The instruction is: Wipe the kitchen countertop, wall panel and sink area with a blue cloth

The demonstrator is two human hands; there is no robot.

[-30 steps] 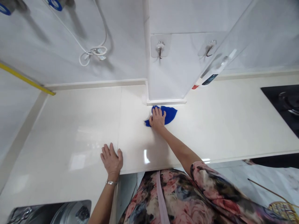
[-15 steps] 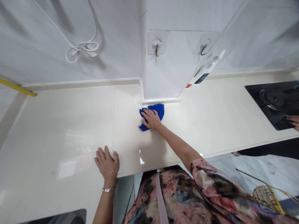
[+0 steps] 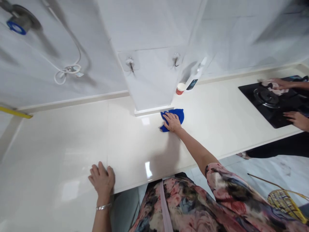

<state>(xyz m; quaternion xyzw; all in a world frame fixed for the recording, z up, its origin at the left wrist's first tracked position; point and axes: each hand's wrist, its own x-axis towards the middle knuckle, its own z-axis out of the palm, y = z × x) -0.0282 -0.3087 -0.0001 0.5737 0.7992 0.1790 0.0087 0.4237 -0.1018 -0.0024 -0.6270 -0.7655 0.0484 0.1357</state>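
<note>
My right hand presses down on a crumpled blue cloth that lies on the pale countertop, just in front of the jutting wall pillar's right corner. Its fingers rest over the cloth, and blue fabric shows on both sides of them. Near the counter's front edge, my left hand lies on the surface with its fingers apart and nothing in it. A silver bracelet is round that wrist.
Beyond the pillar stand a paper cup and a white bottle. At right, another person's hands are at a black stove, one with a pale cloth. A yellow basket is below.
My right hand and the blue cloth have slid right along the pillar's base. The view has shifted, bringing the cup and the other person's cloth into sight. My left hand remains on the counter.
</note>
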